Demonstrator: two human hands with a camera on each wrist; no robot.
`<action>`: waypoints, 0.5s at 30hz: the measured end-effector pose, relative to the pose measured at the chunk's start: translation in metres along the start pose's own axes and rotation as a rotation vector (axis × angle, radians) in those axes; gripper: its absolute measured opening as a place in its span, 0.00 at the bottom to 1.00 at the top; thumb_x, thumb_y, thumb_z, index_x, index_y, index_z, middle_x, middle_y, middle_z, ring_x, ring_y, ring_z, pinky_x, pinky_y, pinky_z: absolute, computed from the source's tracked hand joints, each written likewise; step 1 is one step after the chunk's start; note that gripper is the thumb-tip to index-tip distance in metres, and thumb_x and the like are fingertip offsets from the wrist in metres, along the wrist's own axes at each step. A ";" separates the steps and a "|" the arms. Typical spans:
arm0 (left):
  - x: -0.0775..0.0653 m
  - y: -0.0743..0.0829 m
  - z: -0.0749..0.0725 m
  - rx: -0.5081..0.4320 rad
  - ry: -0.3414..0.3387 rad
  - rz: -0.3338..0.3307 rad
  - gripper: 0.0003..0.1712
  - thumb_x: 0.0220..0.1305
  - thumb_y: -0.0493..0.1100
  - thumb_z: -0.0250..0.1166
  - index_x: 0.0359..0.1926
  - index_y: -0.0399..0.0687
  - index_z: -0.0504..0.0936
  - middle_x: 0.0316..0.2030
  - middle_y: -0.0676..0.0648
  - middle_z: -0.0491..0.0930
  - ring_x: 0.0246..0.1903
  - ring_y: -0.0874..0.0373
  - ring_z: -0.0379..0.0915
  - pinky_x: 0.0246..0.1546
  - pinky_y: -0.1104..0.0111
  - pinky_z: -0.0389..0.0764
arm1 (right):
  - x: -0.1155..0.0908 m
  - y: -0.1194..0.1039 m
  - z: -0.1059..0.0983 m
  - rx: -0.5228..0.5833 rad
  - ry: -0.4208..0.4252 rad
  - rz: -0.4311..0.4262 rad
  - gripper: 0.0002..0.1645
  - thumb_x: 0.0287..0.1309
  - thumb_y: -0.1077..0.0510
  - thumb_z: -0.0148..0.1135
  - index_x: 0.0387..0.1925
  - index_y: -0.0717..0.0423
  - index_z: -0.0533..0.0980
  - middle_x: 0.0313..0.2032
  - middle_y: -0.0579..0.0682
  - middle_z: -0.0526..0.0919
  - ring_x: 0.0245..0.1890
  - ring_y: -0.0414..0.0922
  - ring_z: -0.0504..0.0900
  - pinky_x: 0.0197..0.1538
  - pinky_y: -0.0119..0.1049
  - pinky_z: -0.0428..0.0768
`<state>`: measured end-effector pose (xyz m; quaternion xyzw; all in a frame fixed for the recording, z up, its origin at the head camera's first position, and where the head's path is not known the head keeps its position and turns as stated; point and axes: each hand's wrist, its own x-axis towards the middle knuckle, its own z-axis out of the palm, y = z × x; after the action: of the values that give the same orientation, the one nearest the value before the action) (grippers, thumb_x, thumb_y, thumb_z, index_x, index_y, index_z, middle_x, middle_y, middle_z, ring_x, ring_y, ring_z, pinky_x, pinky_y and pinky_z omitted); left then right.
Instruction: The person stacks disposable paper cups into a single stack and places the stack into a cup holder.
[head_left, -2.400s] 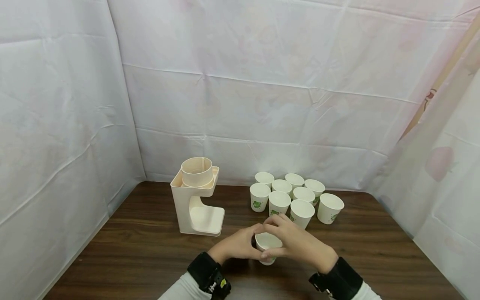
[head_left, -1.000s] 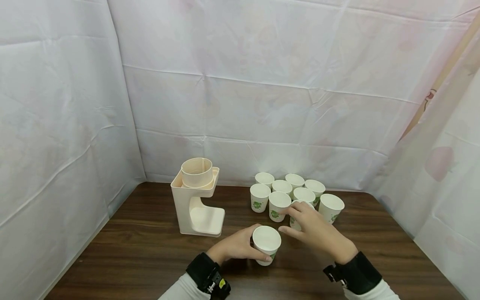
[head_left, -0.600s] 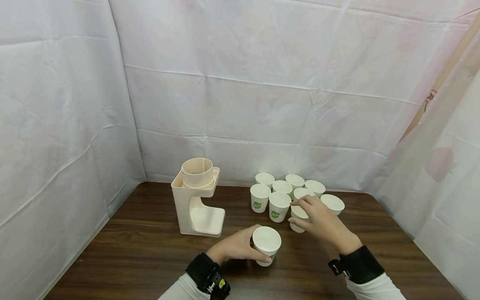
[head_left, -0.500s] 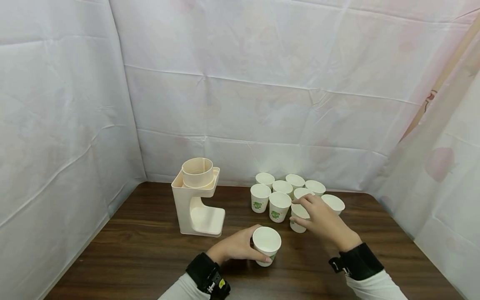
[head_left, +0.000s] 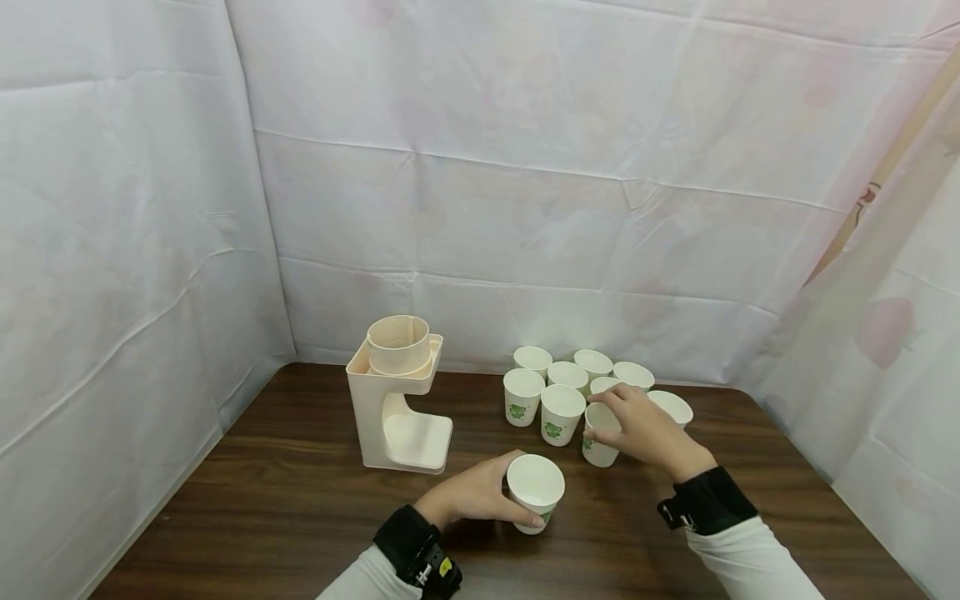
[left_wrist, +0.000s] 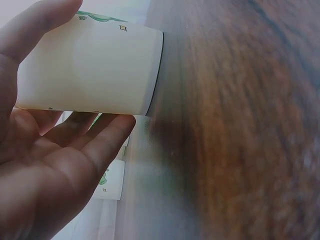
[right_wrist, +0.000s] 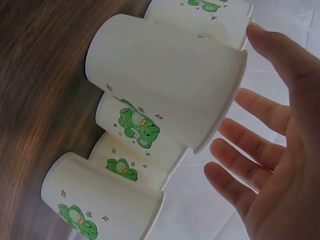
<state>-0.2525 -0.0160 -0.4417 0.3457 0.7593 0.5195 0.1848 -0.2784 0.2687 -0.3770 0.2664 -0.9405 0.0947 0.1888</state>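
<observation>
Hovering beside clustered cup (head_left: 601, 452), right hand (head_left: 647, 428) having quit held cup (head_left: 536, 483).

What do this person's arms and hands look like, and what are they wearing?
The left hand and right hand are ungloved. The left sleeve and right sleeve are white. A wide black band wraps each wrist: the left band carries a small black device with a yellow patch; the right band has a small black attachment.

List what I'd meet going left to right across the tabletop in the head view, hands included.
Cream C-shaped stand, left hand, white paper cup in its grip, right hand. The other paper cups overlap, so they are left out.
</observation>
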 end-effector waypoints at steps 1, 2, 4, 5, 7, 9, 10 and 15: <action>0.000 0.000 0.000 0.000 0.000 0.000 0.36 0.43 0.48 0.76 0.54 0.63 0.70 0.46 0.58 0.77 0.47 0.64 0.71 0.51 0.62 0.70 | 0.000 0.000 0.000 -0.001 -0.002 0.000 0.33 0.47 0.42 0.69 0.50 0.57 0.76 0.47 0.58 0.76 0.49 0.56 0.71 0.47 0.54 0.75; 0.000 0.000 0.000 -0.001 -0.001 0.001 0.35 0.43 0.48 0.76 0.54 0.63 0.70 0.46 0.58 0.77 0.47 0.64 0.71 0.51 0.62 0.70 | 0.000 0.001 0.000 -0.003 -0.004 -0.003 0.33 0.46 0.42 0.69 0.49 0.57 0.76 0.46 0.59 0.76 0.49 0.56 0.72 0.46 0.55 0.75; 0.000 0.000 0.000 0.001 -0.002 0.004 0.35 0.43 0.48 0.76 0.54 0.63 0.70 0.46 0.58 0.77 0.47 0.64 0.71 0.51 0.62 0.70 | 0.001 0.001 0.001 -0.009 -0.010 0.001 0.33 0.46 0.42 0.70 0.49 0.58 0.76 0.46 0.59 0.76 0.48 0.56 0.72 0.46 0.54 0.76; 0.000 0.000 0.000 0.000 -0.003 0.005 0.36 0.43 0.48 0.76 0.54 0.63 0.70 0.46 0.58 0.77 0.47 0.64 0.71 0.51 0.62 0.70 | 0.001 0.002 0.001 -0.012 -0.015 0.003 0.34 0.46 0.41 0.69 0.50 0.58 0.76 0.46 0.59 0.76 0.48 0.56 0.72 0.46 0.54 0.76; 0.000 0.000 0.000 0.000 -0.004 0.006 0.36 0.43 0.48 0.76 0.54 0.62 0.70 0.46 0.58 0.77 0.47 0.64 0.71 0.51 0.62 0.70 | 0.001 0.002 0.002 -0.018 -0.027 0.005 0.34 0.46 0.41 0.69 0.50 0.58 0.76 0.46 0.58 0.76 0.48 0.55 0.72 0.46 0.54 0.76; 0.000 0.000 0.000 0.003 -0.002 0.005 0.36 0.43 0.48 0.76 0.54 0.63 0.69 0.46 0.58 0.77 0.47 0.64 0.71 0.51 0.62 0.70 | 0.001 0.003 0.003 -0.016 -0.037 0.008 0.34 0.47 0.40 0.69 0.50 0.58 0.76 0.46 0.57 0.77 0.48 0.55 0.72 0.46 0.53 0.76; 0.000 0.000 0.000 0.003 -0.002 0.004 0.36 0.43 0.48 0.76 0.54 0.63 0.69 0.46 0.58 0.77 0.47 0.64 0.71 0.51 0.62 0.70 | 0.001 0.003 0.003 -0.016 -0.040 0.008 0.34 0.47 0.40 0.68 0.50 0.57 0.76 0.46 0.57 0.77 0.48 0.55 0.72 0.46 0.53 0.76; -0.001 -0.001 0.000 0.005 0.002 -0.007 0.36 0.43 0.49 0.76 0.54 0.63 0.69 0.46 0.59 0.77 0.47 0.64 0.70 0.52 0.61 0.70 | 0.001 0.005 0.005 -0.009 -0.043 -0.003 0.32 0.47 0.41 0.68 0.50 0.57 0.77 0.45 0.56 0.77 0.47 0.53 0.72 0.46 0.52 0.76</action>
<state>-0.2525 -0.0167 -0.4422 0.3428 0.7619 0.5175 0.1849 -0.2835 0.2709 -0.3811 0.2688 -0.9444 0.0842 0.1698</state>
